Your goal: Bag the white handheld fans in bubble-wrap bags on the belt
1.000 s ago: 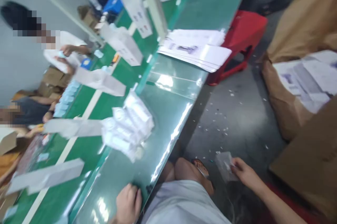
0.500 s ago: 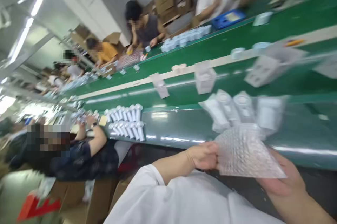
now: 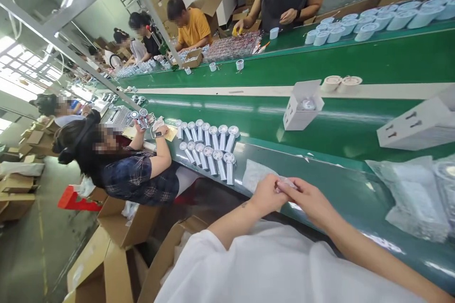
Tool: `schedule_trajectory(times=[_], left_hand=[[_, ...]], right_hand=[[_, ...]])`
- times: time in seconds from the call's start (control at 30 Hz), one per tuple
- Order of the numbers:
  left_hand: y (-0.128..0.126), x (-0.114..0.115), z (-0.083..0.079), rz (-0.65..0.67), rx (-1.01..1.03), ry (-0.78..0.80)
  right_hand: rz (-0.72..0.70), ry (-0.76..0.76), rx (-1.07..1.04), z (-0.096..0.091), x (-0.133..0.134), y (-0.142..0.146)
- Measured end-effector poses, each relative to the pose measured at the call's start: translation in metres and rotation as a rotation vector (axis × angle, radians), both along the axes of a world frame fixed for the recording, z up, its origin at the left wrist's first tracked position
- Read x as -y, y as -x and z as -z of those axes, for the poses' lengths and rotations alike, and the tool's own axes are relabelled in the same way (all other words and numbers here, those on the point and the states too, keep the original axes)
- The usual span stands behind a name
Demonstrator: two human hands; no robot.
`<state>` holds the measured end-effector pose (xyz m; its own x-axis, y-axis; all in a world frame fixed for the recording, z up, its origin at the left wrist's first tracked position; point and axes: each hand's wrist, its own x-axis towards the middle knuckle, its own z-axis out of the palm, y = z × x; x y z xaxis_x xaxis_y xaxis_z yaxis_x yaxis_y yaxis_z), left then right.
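My left hand (image 3: 266, 192) and my right hand (image 3: 308, 198) meet at the near edge of the green bench, both with closed fingers. Pinched between them is the crumpled, clear edge of a bubble-wrap bag (image 3: 256, 171); its flatter part reaches out behind my left hand over the bench top. Left of the bag stand two rows of white handheld fans (image 3: 213, 138) with round heads. To the right of my hands lie fans packed in bubble wrap (image 3: 414, 194).
An open white box (image 3: 303, 106) stands on the green conveyor (image 3: 249, 115), and another white box (image 3: 415, 125) lies farther right. A co-worker in a plaid shirt (image 3: 131, 168) sits at the left. Cardboard boxes (image 3: 113, 262) stand on the floor. Pale blue round parts (image 3: 386, 19) line the far belt.
My view has turned left. My hands, earlier apart with the bubble-wrap bag spread between them, have come together on the bag's edge.
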<state>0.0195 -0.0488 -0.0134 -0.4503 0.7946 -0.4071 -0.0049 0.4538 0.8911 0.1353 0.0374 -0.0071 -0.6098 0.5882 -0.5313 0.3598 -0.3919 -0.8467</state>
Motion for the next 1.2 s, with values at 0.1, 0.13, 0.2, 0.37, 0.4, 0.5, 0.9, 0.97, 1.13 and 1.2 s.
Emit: schedule_trajectory(times=[0.1,0.13,0.2,0.37,0.4,0.5,0.9,0.97,1.13,1.2], left_hand=[[0.038,0.004,0.007,-0.050,0.231,0.041],[0.053,0.008,0.010,-0.118,0.207,0.073],[0.083,0.016,0.016,-0.223,-0.059,0.200],[0.123,0.025,0.034,0.103,-0.614,0.737],[0.125,0.023,0.038,0.167,-0.620,0.793],[0.124,0.017,0.044,0.191,-0.627,0.831],[0.021,-0.009,-0.041,-0.096,0.593,0.021],[0.011,-0.014,-0.038,-0.114,0.520,0.062],[0.008,-0.014,-0.027,-0.009,-0.001,0.227],[0.007,-0.016,-0.030,0.115,-0.370,0.265]], right_hand=[[0.120,0.031,0.014,0.006,-0.012,0.019],[0.167,0.023,0.025,0.006,-0.018,0.020],[0.270,-0.087,0.081,0.001,-0.031,0.015],[0.394,-0.798,0.383,-0.029,-0.050,0.001],[0.371,-0.865,0.412,-0.032,-0.052,0.000],[0.225,-0.762,0.464,-0.028,-0.058,-0.001],[0.457,0.024,0.114,0.002,-0.077,-0.004],[0.482,0.093,0.071,0.000,-0.079,-0.005],[0.516,0.238,-0.029,-0.004,-0.066,-0.006],[0.521,0.258,-0.064,-0.005,-0.055,-0.002]])
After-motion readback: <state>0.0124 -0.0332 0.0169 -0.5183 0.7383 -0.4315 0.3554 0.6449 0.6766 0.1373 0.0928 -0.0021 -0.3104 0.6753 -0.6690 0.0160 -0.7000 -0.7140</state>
